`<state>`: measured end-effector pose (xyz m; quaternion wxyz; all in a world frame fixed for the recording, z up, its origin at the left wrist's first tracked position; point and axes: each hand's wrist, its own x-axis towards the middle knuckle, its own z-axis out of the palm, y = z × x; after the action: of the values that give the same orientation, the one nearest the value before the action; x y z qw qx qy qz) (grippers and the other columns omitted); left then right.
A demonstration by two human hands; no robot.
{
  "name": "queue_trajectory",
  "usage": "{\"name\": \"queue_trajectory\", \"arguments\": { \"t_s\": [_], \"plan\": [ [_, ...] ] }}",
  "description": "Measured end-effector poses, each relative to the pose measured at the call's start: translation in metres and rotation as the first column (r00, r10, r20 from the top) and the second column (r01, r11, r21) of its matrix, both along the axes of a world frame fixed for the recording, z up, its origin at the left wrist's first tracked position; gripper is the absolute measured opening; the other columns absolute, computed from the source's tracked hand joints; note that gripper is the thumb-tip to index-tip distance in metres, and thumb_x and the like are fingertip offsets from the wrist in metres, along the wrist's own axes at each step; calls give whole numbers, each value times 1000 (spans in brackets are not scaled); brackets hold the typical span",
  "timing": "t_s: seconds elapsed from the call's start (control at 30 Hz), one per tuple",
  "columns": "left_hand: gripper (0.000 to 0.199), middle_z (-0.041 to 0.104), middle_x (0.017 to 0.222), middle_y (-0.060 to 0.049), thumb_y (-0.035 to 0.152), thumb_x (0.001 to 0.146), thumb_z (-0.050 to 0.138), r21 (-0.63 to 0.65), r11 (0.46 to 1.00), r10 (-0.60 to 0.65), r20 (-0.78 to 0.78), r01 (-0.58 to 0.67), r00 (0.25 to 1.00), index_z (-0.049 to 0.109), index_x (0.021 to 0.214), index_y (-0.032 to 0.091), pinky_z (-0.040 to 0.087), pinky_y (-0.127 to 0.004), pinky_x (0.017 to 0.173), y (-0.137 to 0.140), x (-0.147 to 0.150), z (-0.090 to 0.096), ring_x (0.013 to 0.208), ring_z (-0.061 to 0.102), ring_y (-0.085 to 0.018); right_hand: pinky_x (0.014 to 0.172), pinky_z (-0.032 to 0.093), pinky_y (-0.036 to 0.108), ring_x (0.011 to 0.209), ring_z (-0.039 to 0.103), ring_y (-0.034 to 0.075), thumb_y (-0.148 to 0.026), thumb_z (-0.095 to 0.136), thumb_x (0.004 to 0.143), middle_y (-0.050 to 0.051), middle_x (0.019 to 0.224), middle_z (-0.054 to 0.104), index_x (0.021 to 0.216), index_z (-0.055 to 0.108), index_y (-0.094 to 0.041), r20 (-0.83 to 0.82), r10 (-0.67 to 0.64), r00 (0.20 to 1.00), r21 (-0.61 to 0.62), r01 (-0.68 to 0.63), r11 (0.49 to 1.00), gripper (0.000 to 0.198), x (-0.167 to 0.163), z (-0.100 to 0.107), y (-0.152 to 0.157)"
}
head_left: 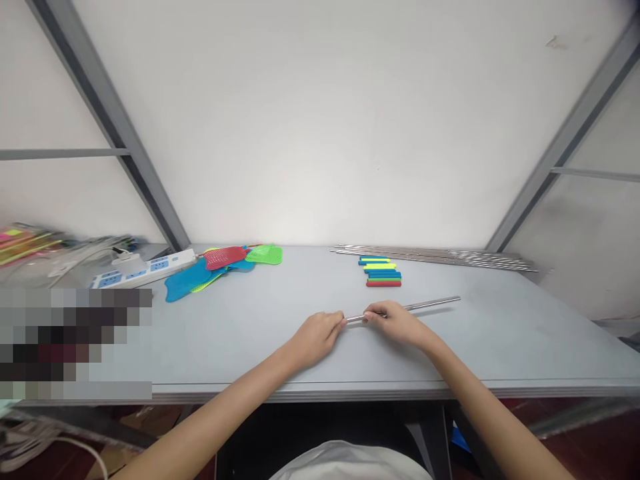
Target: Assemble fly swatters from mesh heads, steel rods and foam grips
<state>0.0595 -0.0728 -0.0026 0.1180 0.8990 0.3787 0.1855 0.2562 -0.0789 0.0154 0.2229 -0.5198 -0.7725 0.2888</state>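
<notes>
A thin, shiny metal rod [435,303] is held slightly above the grey table, its right end tilted away from me. My left hand [319,338] is closed around the rod's left end, hiding that tip. Close to its right, my right hand [396,323] pinches the rod around its middle, thumb and fingers together. A short bare stretch of metal shows between the two hands. Beyond my right hand lie several short coloured tubes [383,274] in blue, yellow, green and red, side by side.
Behind the tubes lies a bundle of long metal rods [440,255]. Perforated plastic fly-swatter heads [227,257] in red, blue, green and yellow overlap at the back left. Beside them is a white power strip [145,270]. The table's front edge [370,393] runs below my forearms.
</notes>
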Motion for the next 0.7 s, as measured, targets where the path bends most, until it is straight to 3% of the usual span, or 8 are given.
{"name": "queue_trajectory", "arguments": {
  "t_s": [0.2, 0.37, 0.47, 0.7],
  "plan": [
    [31, 42, 56, 2, 31, 84, 17, -14, 1000, -12, 27, 13, 1000, 37, 66, 18, 30, -22, 53, 0, -4, 3, 53, 39, -11, 58, 34, 24, 62, 45, 12, -36, 35, 76, 2, 70, 55, 74, 58, -17, -65, 11, 998, 11, -11, 1000, 30, -2, -2, -1],
    [31, 41, 56, 3, 33, 84, 17, -37, 999, -27, 36, 29, 999, 35, 64, 18, 30, -22, 54, 0, -6, 6, 53, 39, -10, 41, 29, 21, 40, 34, 7, -45, 33, 75, -3, 50, 40, 81, 56, -16, -193, 11, 981, -171, -44, 984, 38, 0, -7, 1],
    [31, 42, 57, 3, 33, 84, 17, -49, 998, -33, 42, 35, 999, 35, 64, 18, 30, -22, 54, -1, -6, 7, 54, 39, -10, 39, 26, 19, 39, 31, 6, -47, 35, 74, -5, 46, 33, 82, 55, -15, -242, 15, 970, -198, -65, 978, 39, 2, -11, 3],
    [32, 44, 59, 2, 34, 84, 18, -53, 998, -32, 26, 34, 999, 38, 65, 18, 31, -22, 56, -1, -7, 7, 55, 41, -10, 34, 22, 18, 38, 28, 5, -49, 39, 71, -5, 49, 33, 82, 55, -15, -293, -14, 956, -274, -70, 959, 39, 4, -15, 6]
  ]
}}
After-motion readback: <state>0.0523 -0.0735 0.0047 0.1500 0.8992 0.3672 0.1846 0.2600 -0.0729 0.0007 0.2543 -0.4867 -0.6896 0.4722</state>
